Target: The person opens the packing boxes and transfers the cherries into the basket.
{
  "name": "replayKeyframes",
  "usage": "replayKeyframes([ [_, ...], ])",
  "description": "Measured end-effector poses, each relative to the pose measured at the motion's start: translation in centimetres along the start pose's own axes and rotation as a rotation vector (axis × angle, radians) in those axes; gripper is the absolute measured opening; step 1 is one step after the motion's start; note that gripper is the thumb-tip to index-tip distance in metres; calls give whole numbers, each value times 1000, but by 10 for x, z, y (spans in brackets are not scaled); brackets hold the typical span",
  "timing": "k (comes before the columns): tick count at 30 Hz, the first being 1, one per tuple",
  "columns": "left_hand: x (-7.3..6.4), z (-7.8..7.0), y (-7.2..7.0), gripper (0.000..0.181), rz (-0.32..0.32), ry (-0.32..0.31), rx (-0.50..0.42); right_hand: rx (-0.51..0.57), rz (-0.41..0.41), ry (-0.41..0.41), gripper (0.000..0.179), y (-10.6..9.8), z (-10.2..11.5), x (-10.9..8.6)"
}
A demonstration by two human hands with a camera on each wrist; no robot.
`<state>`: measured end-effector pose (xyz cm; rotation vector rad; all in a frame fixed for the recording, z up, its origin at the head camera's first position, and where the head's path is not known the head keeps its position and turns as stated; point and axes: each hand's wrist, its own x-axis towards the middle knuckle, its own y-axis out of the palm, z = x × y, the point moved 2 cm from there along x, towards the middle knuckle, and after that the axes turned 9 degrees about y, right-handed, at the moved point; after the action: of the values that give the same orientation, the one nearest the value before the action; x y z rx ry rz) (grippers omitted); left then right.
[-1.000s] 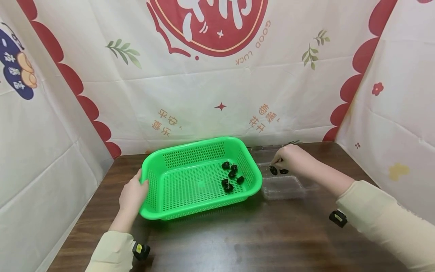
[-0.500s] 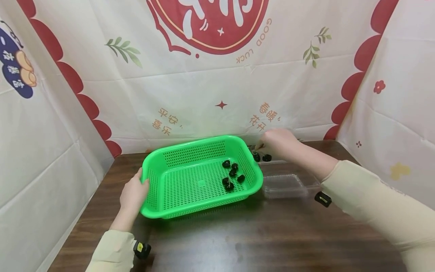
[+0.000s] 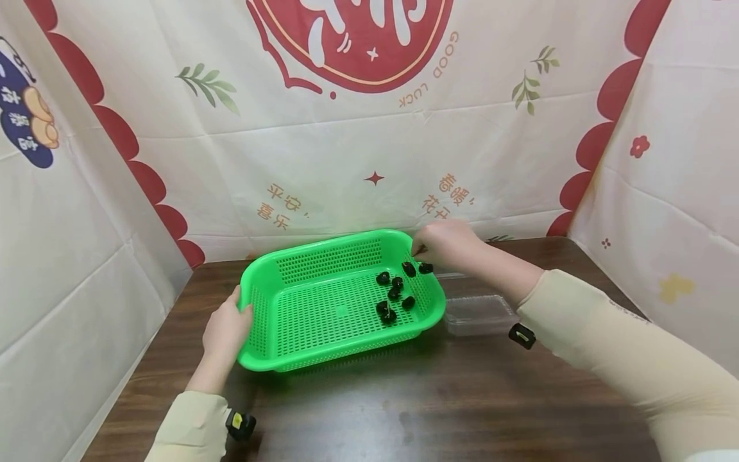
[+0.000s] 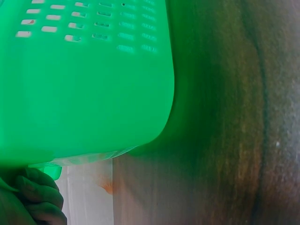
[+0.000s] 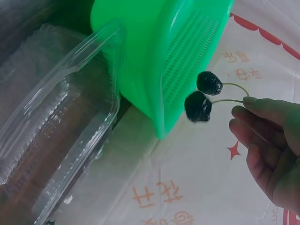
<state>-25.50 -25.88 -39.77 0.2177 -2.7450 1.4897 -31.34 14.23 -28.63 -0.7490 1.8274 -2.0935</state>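
Observation:
A green plastic basket (image 3: 323,361) with perforated walls sits on the table. My left hand (image 3: 226,330) grips its left rim; in the left wrist view only some curled fingers (image 4: 44,199) show below the green wall. Over the basket's right end, my right hand (image 3: 449,244) pinches the thin stems of a pair of dark cherries (image 5: 198,107). The two fruits hang from joined green stems, clear of the fingers. Several more dark cherries (image 3: 394,294) lie on the basket floor toward its right side, at least one with its stem upright.
A clear plastic box (image 3: 482,311) with an open lid stands right of the basket, close against it in the right wrist view. Brown wooden table (image 3: 404,404) extends in front. A printed white cloth (image 3: 323,173) hangs behind and on both sides.
My right hand has lifted the pair of cherries up from the clear box and moved left, over the basket's right end. The left hand and basket stay where they were.

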Motion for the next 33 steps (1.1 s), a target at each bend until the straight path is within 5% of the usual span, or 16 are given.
replayKeyframes([
  [14, 0, 0, 0, 61, 6, -1, 2, 35, 139, -140, 7, 3, 11, 15],
  [33, 0, 1, 0, 61, 7, -4, -8, 141, 239, -137, 15, 21, 24, 48],
])
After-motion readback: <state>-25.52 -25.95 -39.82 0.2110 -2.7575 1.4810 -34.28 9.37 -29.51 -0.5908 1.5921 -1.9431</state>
